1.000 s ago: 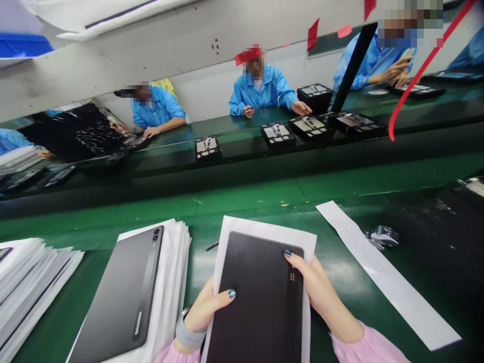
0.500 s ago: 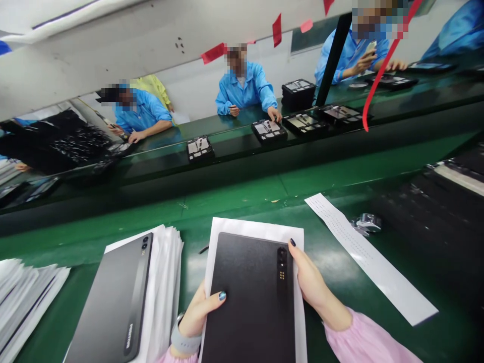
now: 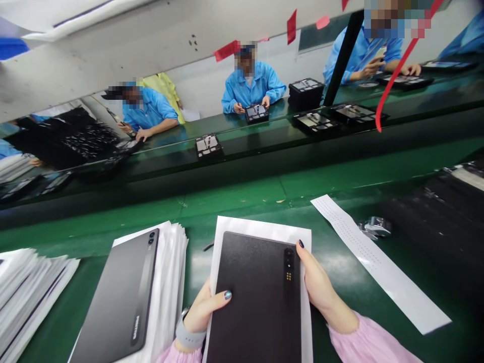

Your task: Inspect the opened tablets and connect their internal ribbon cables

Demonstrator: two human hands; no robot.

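Tablet (image 3: 254,302) on wider sheet (image 3: 264,230) (gap to strip (image 3: 377,262))

Is showing black on the tablet (image 3: 253,307), gold on its contacts (image 3: 288,276), grey on the second tablet (image 3: 117,292). Is showing white on the sheet (image 3: 264,229), green on the table (image 3: 260,209), pink on the sleeves (image 3: 372,338), dotted rows on the white strip (image 3: 404,292).

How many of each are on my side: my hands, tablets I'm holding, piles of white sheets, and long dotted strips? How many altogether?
Hands: 2, left hand and right hand
Held black tablet: 1
White-sheet piles: 2, far-left pile and nearer pile
Long dotted strip: 1
Total: 6
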